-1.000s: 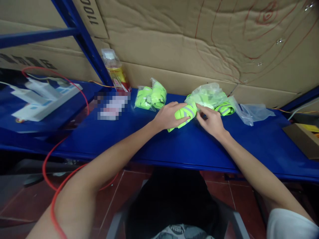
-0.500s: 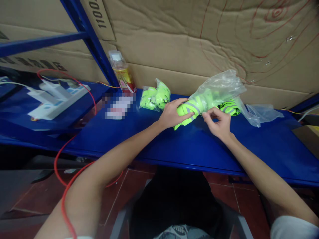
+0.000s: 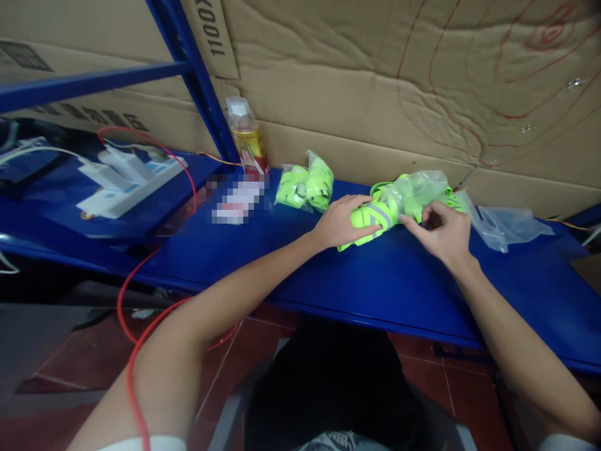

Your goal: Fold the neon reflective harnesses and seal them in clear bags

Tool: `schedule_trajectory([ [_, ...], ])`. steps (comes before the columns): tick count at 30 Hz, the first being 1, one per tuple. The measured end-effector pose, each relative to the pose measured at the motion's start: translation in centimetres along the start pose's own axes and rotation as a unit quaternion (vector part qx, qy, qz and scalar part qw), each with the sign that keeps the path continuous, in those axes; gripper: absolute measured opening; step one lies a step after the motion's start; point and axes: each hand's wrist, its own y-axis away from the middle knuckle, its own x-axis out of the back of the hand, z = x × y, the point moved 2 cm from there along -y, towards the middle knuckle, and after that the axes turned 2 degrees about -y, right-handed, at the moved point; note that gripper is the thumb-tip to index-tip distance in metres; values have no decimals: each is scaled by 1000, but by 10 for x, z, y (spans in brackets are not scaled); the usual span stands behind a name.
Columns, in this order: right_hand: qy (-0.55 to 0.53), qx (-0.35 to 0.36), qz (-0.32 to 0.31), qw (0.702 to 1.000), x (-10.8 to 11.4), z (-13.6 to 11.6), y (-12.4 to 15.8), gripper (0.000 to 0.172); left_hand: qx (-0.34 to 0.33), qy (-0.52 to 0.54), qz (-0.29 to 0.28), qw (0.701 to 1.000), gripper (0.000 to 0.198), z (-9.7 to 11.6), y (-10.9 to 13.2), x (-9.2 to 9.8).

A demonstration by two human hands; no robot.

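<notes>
L hand clamped on the roll, neon green w/ grey stripes, fingers over top, thumb along near side; roll's on the front half of the bundle, just L of R hand, low over the table. R hand has fingers curled, thumb tip at the edge of the clear bag; can't tell if it's pinching the plastic or just touching. Bag meets the roll's R end & lies over more green stuff behind; R hand blocks part of both, so bag's mouth is unclear. Farther R, flat clear plastic on the table, just beside R hand's knuckles. L of L hand, toward the back: two bagged rolls side by side, near but apart from the hand. Then a pixelated item, unreadable, & behind it a bottle, upright, yellow/red label, by the blue post. Far L: white power strip w/ plugs in. Red cable loops down off table & crosses in front of L arm. Cardboard w/ red pen lines backs it all.
</notes>
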Motion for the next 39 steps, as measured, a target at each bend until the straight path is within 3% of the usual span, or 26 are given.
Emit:
schedule_trajectory([
  [2,-34,25,-8,999,-7,-9,4,39,17,15,-9,1000,62,0,0,0],
  [5,-103,44,-48,992,-20,-20,11,46,37,26,-13,999,84,-1,1,2],
  [9,-129,54,-48,989,-25,-25,14,42,34,6,-20,999,107,-4,0,1],
  [15,-94,17,-60,994,-20,-23,14,69,17,-53,-29,998,94,0,-1,2],
  [19,-61,65,-61,994,-20,-22,14,61,11,-48,-23,999,81,3,1,3],
  [26,63,111,-59,990,-23,-25,16,59,24,-76,-11,997,93,1,1,-3],
  [31,66,121,-59,989,-23,-36,19,58,-20,-88,-25,996,73,-7,-1,-7],
  [34,-6,76,-46,996,-18,-41,17,59,8,-55,8,998,62,-9,-3,-4],
  [36,-136,-13,-17,991,-13,-38,14,55,30,-19,42,998,58,-9,-4,0],
  [38,-270,-132,-11,954,-12,-30,10,53,54,26,74,995,56,-8,-6,4],
  [39,-317,-191,-40,928,-14,-25,8,61,64,53,85,993,57,-8,-7,6],
])
